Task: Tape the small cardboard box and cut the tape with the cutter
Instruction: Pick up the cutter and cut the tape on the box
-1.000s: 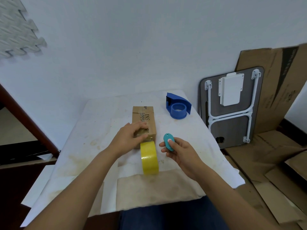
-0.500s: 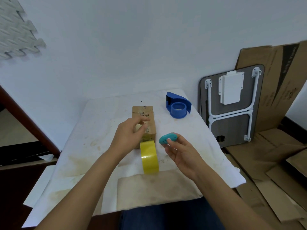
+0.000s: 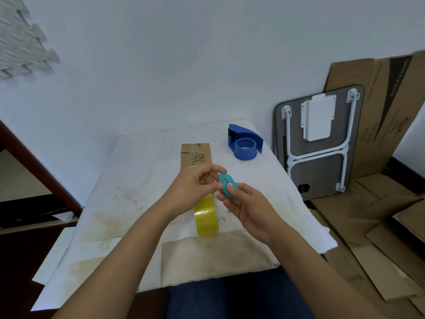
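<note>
A small brown cardboard box [image 3: 196, 156] lies lengthwise in the middle of the white-covered table [image 3: 142, 180]. A yellow tape roll [image 3: 206, 215] stands on edge just in front of the box; whether its strip reaches the box is hidden by my hands. My right hand [image 3: 247, 208] holds a small teal oval cutter [image 3: 227, 185] above the roll. My left hand [image 3: 193, 191] has its fingertips pinched on the cutter's left end, covering the box's near end.
A blue tape dispenser [image 3: 245, 143] sits at the table's far right corner. A folded grey lap table [image 3: 318, 143] leans against the wall on the right, with flattened cardboard [image 3: 377, 226] on the floor. A beige cloth [image 3: 213, 259] covers the near table edge.
My left hand has left the box top and come to the cutter. My right hand has turned the cutter and raised it toward the left hand over the roll.
</note>
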